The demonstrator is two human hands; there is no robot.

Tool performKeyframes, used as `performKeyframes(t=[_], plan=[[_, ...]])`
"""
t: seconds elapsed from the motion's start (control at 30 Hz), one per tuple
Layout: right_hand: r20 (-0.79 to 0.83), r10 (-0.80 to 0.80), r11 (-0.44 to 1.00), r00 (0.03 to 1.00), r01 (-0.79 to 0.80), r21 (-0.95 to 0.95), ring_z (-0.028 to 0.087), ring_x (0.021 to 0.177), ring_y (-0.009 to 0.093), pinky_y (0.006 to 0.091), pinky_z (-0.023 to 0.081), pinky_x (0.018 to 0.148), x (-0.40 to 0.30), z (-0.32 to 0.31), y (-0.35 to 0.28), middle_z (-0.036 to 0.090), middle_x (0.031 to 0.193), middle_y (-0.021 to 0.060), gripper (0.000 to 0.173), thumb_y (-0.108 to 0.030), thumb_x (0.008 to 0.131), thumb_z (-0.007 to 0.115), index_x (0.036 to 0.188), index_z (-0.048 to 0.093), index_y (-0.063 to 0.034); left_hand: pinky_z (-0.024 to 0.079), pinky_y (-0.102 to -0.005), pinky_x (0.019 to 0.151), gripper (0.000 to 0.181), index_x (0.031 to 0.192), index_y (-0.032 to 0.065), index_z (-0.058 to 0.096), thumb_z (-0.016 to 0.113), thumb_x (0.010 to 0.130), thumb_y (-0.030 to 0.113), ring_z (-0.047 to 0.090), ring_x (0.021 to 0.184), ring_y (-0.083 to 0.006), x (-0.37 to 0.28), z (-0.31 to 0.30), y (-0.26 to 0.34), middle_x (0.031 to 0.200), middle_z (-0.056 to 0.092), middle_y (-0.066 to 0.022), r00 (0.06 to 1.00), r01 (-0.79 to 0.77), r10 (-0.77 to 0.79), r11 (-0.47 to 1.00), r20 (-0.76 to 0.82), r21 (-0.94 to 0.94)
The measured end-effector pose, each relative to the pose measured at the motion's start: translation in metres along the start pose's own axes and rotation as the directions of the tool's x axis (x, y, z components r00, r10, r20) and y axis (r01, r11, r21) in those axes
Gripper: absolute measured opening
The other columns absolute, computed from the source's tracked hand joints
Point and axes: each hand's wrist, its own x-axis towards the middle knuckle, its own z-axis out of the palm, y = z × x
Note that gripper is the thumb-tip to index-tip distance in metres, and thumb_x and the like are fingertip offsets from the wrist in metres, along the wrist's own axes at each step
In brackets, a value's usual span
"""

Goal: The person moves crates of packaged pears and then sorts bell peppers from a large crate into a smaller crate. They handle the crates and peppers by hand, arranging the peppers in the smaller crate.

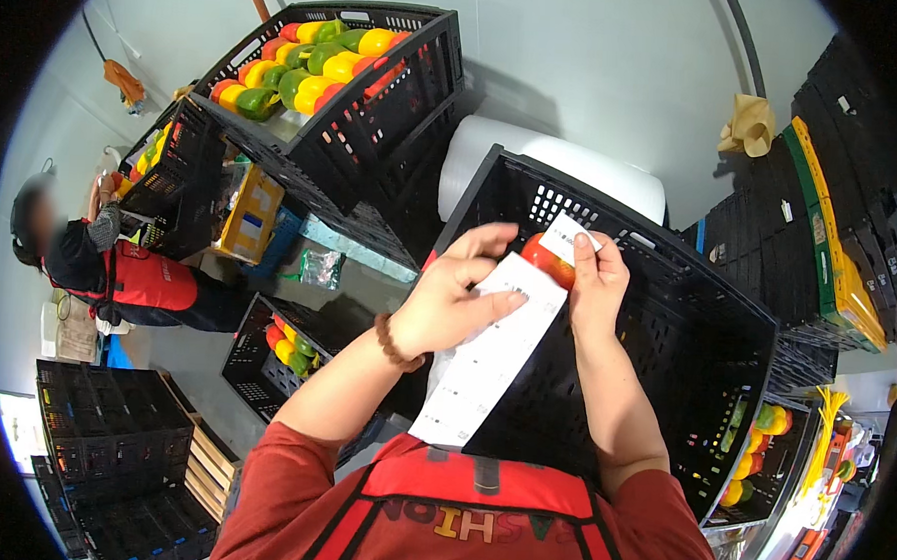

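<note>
My left hand (pixel 447 302) grips a long strip of white printed labels (pixel 482 371), its thumb on the front of the strip. The strip hangs down towards my apron. In my right hand (pixel 598 286) a single white label (pixel 570 239) is pinched under the thumb. Between the hands, partly behind the labels, shows a red and yellow bell pepper or pack of peppers (pixel 543 263); whether my right fingers also hold it is hidden. Both hands are over a black plastic crate (pixel 663 349) with perforated walls.
A stacked black crate (pixel 380 119) at the back left holds rows of red, yellow and green peppers (pixel 315 64). A low crate (pixel 253 361) and a right-hand crate (pixel 778 474) also hold peppers. At left stands a co-worker (pixel 141 274). A white roll (pixel 559 153) lies behind.
</note>
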Motion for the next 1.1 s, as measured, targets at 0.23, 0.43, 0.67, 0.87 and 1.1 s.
performKeyframes(t=[0.23,0.43,0.67,0.87,1.1], plan=[[0.257,-0.238,0.913,0.937,0.306,-0.268,0.056,0.088,0.017,0.0272,0.044,0.079,-0.021,-0.005,0.004,0.057,0.097,0.009,0.017,0.004,0.077,0.055,0.094,0.055,0.0013,0.046,-0.0226,0.07,0.017,0.094,-0.003,0.062,0.06,0.084,0.011,0.056,0.086,-0.0085,0.013,0.01,-0.016,0.105,0.058,-0.0067,0.914,0.402,-0.393,0.841,0.102,-0.362],[0.479,-0.164,0.924,0.862,0.304,-0.232,0.038,0.123,0.031,0.0397,0.029,0.102,-0.051,-0.028,0.031,0.037,0.132,0.0194,0.094,-0.036,0.069,0.073,0.136,0.017,-0.0008,0.048,-0.0225,0.068,0.019,0.099,-0.0003,0.061,0.057,0.087,0.014,0.059,0.075,-0.0085,0.005,0.015,-0.025,0.086,0.063,-0.0021,0.952,0.296,-0.306,0.886,0.028,-0.357],[0.522,0.008,0.85,0.853,0.27,-0.453,0.048,0.113,0.025,0.0364,0.039,0.095,-0.032,-0.014,0.064,0.048,0.122,0.0118,0.088,-0.016,0.052,0.083,0.126,0.038,-0.004,0.05,-0.0238,0.07,0.02,0.101,0.0015,0.06,0.058,0.086,0.015,0.061,0.077,-0.0099,0.008,0.005,-0.011,0.089,0.064,-0.003,0.925,0.26,-0.379,0.695,-0.034,-0.67],[0.555,0.025,0.611,0.831,0.427,-0.667,0.051,0.105,0.032,0.0396,0.04,0.092,0.009,-0.036,0.034,0.054,0.109,0.0161,0.079,-0.031,0.055,0.078,0.122,0.044,-0.0057,0.049,-0.026,0.061,0.019,0.097,0.0057,0.06,0.059,0.085,0.02,0.06,0.067,-0.0117,-0.031,-0.076,0.022,0.086,0.065,-0.0029,0.853,-0.052,-0.299,0.767,-0.427,-0.64],[0.508,0.264,-0.017,0.82,0.531,-0.847,0.048,0.102,0.029,0.0426,0.039,0.086,0.029,-0.044,0.046,0.053,0.104,0.01,0.078,-0.033,0.053,0.075,0.122,0.046,-0.0145,0.049,-0.0242,0.062,0.012,0.097,0.0097,0.055,0.057,0.085,0.011,0.059,0.074,-0.0121,-0.127,-0.21,0.037,0.089,0.062,-0.0023,0.609,-0.251,-0.197,0.871,-0.768,-0.422]])
